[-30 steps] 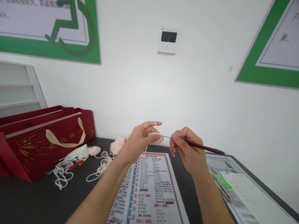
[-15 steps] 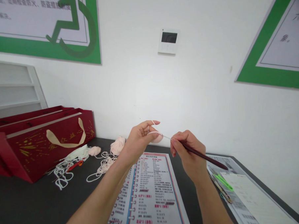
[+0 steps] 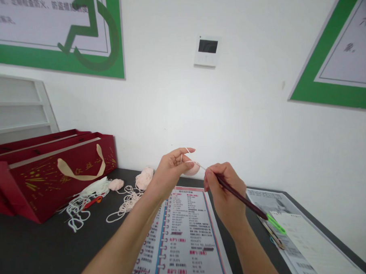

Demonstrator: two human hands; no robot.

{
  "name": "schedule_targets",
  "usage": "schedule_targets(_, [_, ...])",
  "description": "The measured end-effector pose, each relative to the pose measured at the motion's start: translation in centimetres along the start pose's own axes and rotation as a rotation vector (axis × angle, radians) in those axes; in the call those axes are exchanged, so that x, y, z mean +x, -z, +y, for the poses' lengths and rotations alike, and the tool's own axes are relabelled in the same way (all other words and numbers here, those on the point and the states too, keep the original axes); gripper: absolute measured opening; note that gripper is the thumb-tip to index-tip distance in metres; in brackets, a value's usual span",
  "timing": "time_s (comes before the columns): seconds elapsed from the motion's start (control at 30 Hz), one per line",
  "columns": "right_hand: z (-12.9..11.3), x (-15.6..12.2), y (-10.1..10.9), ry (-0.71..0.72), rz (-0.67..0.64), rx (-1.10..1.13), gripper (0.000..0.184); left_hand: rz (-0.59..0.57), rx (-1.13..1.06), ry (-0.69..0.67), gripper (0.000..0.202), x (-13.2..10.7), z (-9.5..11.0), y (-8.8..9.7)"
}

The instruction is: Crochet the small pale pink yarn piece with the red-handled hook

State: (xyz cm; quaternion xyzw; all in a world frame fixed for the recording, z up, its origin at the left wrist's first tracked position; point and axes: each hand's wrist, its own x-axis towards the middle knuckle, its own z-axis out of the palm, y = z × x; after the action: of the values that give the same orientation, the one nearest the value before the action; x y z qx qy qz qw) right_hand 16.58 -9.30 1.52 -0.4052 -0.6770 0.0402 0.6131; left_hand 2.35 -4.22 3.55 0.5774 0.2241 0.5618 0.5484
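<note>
Between the thumb and fingers of my left hand is a small pale pink crochet piece. A strand of yarn runs round the raised forefinger of that hand. My right hand grips a crochet hook by its dark red handle, which slants down to the right. The hook's thin metal shaft points left and meets the edge of the crochet piece; its very tip is hidden there. Both hands are held above a printed pattern sheet.
Pink yarn and tangled white yarn lie on the dark table at left, with an orange-red tool. Behind them stand red gift bags. At right are papers, a bright green item and scissors-like metal.
My right hand has shifted slightly left and the hook's handle end has swung downward, so the hook slants more steeply. My left hand has stayed nearly still.
</note>
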Motion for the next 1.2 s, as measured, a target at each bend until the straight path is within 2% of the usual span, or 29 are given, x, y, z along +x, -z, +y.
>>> schedule_targets(0.2, [-0.6,-0.2,-0.8,0.15,0.08,-0.218,0.016,0.015,0.12,-0.024,0.035,-0.2,-0.4,-0.4])
schedule_targets(0.33, [0.2,0.1,-1.1,0.065,0.008,-0.152,0.013,-0.045,0.145,-0.017,0.038,-0.4,-0.7,-0.7])
schedule_targets(0.4, [0.9,0.4,-0.9,0.074,-0.047,-0.077,0.01,-0.055,0.104,0.005,0.039,-0.4,-0.6,-0.7])
schedule_targets(0.5, [2.0,0.8,-0.3,0.189,-0.112,-0.018,0.009,-0.06,-0.011,0.078,0.038,-0.3,-0.2,-0.4])
schedule_targets(0.63, [3.3,1.3,0.3,0.431,-0.187,-0.014,0.016,-0.11,-0.189,0.225,0.039,0.0,0.1,0.1])
schedule_targets(0.73, [3.7,1.3,0.0,0.6,-0.152,-0.166,0.022,-0.12,-0.277,0.295,0.039,0.3,-0.1,0.2])
schedule_targets(0.8, [3.6,1.1,-0.6,0.634,-0.101,-0.28,0.02,-0.087,-0.283,0.282,0.039,0.4,-0.2,0.1])
schedule_targets(0.87, [3.1,0.7,-1.2,0.559,-0.061,-0.322,0.017,-0.043,-0.253,0.241,0.04,0.5,-0.3,0.0])
schedule_targets(0.97, [1.9,0.3,-1.5,0.311,-0.027,-0.229,0.011,-0.028,-0.203,0.234,0.04,0.4,-0.3,-0.1])
schedule_targets(1.1, [0.9,0.3,-1.1,-0.066,0.002,0.084,0.011,-0.037,-0.175,0.246,0.041,0.4,-0.2,0.0])
schedule_targets(1.2, [0.8,0.7,-0.9,-0.239,0.016,0.353,0.016,-0.023,-0.143,0.203,0.039,0.5,-0.2,0.3])
